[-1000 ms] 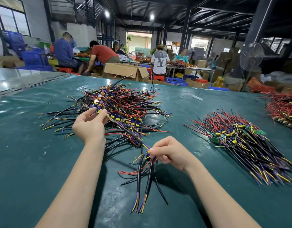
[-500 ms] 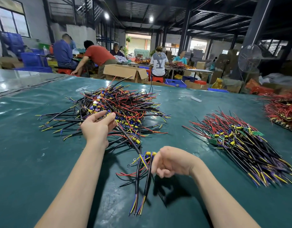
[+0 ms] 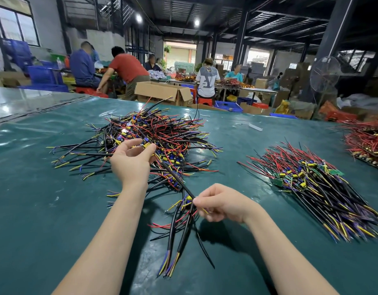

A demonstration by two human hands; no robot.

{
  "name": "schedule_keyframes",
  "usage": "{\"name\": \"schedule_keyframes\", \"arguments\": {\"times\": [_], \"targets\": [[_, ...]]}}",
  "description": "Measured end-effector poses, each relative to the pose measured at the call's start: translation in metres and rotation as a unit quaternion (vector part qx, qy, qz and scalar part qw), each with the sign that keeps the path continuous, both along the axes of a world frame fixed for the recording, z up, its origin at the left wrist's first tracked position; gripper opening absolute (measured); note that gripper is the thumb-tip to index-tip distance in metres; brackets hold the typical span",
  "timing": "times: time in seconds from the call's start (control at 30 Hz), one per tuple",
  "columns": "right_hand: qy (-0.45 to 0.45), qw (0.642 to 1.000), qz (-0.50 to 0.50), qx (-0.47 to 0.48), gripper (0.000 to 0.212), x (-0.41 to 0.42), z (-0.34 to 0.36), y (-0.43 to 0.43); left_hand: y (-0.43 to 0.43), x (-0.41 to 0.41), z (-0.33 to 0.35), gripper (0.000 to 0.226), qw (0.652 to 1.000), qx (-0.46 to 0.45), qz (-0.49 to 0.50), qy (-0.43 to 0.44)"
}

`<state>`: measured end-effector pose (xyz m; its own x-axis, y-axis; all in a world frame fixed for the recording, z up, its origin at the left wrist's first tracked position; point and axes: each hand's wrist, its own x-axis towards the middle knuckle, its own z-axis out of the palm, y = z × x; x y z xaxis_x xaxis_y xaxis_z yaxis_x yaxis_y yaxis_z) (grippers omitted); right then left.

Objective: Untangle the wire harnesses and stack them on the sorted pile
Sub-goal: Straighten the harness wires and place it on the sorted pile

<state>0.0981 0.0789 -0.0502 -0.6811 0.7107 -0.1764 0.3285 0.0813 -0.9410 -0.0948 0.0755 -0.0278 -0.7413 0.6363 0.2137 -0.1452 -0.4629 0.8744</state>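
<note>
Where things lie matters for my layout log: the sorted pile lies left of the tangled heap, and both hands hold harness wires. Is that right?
Not quite. The head view shows the sorted pile lying right of the tangled heap, not left. The rest holds: the left hand and the right hand both hold harness wires.

Glossy green table cover (image 3: 56,209); smooth plastic-sheathed wire harnesses (image 3: 162,133).
</note>
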Motion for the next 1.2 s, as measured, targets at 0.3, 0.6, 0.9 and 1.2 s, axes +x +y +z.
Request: {"name": "schedule_keyframes", "arguments": {"times": [0.3,0.6,0.9,1.2], "targets": [[0.040,0.971,-0.230,0.054,0.029,0.039,0.001,0.014,-0.006,0.029,0.002,0.056,0.992,-0.013,-0.123,0.028],[0.055,0.948,-0.194,0.245,0.033,-0.014,0.008,0.005,-0.007,0.053,-0.012,0.071,0.973,-0.052,-0.095,0.203],[0.065,0.967,-0.185,0.162,0.030,-0.004,0.000,0.007,-0.001,0.029,-0.011,0.028,0.972,-0.045,-0.197,0.121],[-0.009,0.969,-0.157,0.193,0.023,-0.001,0.003,0.005,0.008,-0.019,-0.019,0.076,1.000,-0.020,-0.009,0.004]]}}
